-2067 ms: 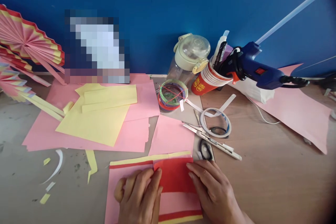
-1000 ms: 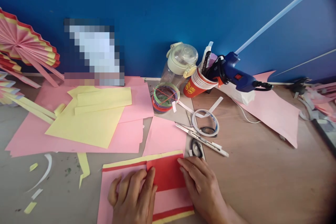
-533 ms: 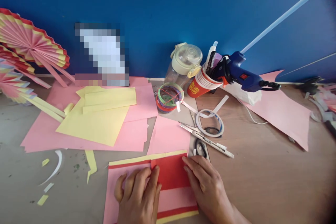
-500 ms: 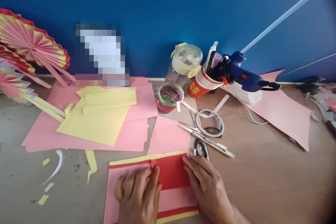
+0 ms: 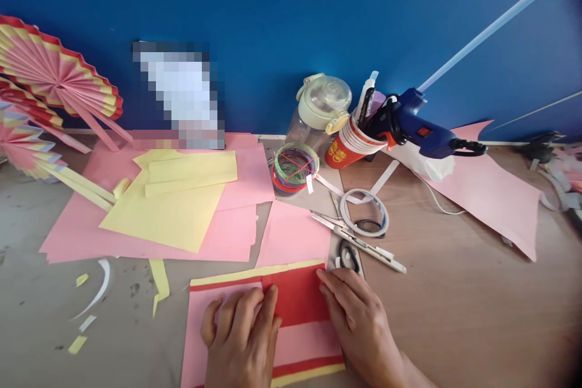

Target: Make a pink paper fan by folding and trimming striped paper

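Note:
At the bottom centre lies a pink paper sheet (image 5: 304, 345) with narrow red and yellow strips along its far and near edges. A red paper piece (image 5: 295, 297) lies over its right part. My left hand (image 5: 243, 333) has its fingers bent on the sheet, with index finger and thumb at the red paper's left edge. My right hand (image 5: 361, 321) grips the red paper's right edge near the far corner, fingers pressed together. The palms' undersides and the sheet beneath them are hidden.
Behind the sheet lie a utility knife (image 5: 364, 245), black-handled scissors (image 5: 348, 256) and a tape roll (image 5: 364, 212). Farther back stand a clear bottle (image 5: 321, 109) and a paper cup (image 5: 348, 148) with a blue glue gun (image 5: 418, 127). Yellow paper (image 5: 168, 212) and folded fans (image 5: 59, 82) are left.
The view has shifted very slightly. Both hands stay on the red paper in nearly the same place, and nothing else has visibly moved.

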The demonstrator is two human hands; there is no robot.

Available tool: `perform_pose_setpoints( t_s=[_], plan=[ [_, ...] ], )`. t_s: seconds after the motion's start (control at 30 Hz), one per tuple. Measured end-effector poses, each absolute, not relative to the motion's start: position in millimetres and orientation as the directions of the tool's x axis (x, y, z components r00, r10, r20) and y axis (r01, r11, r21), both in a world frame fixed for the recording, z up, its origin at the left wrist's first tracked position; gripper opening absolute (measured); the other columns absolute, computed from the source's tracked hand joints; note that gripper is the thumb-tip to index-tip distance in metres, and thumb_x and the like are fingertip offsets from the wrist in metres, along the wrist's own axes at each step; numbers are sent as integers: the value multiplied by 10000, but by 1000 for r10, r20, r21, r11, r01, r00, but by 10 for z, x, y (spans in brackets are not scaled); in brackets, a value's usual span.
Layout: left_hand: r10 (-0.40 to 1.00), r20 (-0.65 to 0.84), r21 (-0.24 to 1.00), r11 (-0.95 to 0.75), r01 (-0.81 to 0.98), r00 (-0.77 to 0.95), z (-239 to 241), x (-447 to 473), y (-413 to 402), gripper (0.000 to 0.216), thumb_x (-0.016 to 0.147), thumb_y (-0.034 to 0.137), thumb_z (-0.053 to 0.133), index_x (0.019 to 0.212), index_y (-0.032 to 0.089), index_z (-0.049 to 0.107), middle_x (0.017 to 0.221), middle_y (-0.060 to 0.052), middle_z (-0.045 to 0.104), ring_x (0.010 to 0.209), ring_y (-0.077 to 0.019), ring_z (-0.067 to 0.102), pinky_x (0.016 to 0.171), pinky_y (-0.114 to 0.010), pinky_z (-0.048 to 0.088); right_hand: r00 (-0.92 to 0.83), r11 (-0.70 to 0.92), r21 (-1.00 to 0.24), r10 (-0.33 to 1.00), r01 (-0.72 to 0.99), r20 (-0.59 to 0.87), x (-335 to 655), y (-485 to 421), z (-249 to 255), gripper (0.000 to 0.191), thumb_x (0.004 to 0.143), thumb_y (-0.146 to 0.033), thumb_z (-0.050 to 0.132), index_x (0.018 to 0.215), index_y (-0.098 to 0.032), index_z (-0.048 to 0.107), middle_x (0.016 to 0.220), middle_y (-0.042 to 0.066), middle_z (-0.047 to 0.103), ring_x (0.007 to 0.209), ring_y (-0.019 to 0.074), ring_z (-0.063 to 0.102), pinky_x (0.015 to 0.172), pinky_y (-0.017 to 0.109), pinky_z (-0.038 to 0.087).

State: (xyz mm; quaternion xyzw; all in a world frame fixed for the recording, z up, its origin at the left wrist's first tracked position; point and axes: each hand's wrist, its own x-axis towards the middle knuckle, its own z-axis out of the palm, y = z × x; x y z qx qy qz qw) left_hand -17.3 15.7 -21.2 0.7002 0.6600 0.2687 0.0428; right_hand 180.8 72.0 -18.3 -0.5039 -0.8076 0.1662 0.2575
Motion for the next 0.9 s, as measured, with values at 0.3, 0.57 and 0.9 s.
perform_pose_setpoints(
  t_s=[0.3, 0.57, 0.9],
  plan=[
    [948, 319, 362, -147, 920, 25, -208, -196, 150, 274, 870, 217, 582, 1130, 243, 664, 1113, -24, 710, 916, -219, 558, 893, -392, 366, -349, 409, -512, 912, 755, 214, 1785, 715, -166, 297, 893, -80, 447, 1093, -199, 632, 892, 67, 663, 765, 181, 625, 684, 322, 547],
    [949, 314, 380, -121, 917, -5, -212, -187, 146, 281, 896, 256, 559, 1164, 261, 644, 1153, 17, 703, 1006, -211, 549, 896, -377, 339, -343, 404, -491, 915, 772, 214, 1787, 729, -145, 217, 906, -110, 484, 1041, -189, 635, 884, 62, 662, 758, 180, 623, 688, 325, 526],
    [956, 290, 256, -130, 958, 52, -201, -184, 116, 278, 898, 247, 542, 1160, 275, 628, 1173, -2, 695, 1002, -219, 586, 847, -386, 353, -297, 361, -557, 932, 748, 206, 1865, 795, -70, 145, 903, -140, 502, 933, -198, 632, 820, 42, 623, 699, 153, 589, 636, 286, 487]
  ],
)
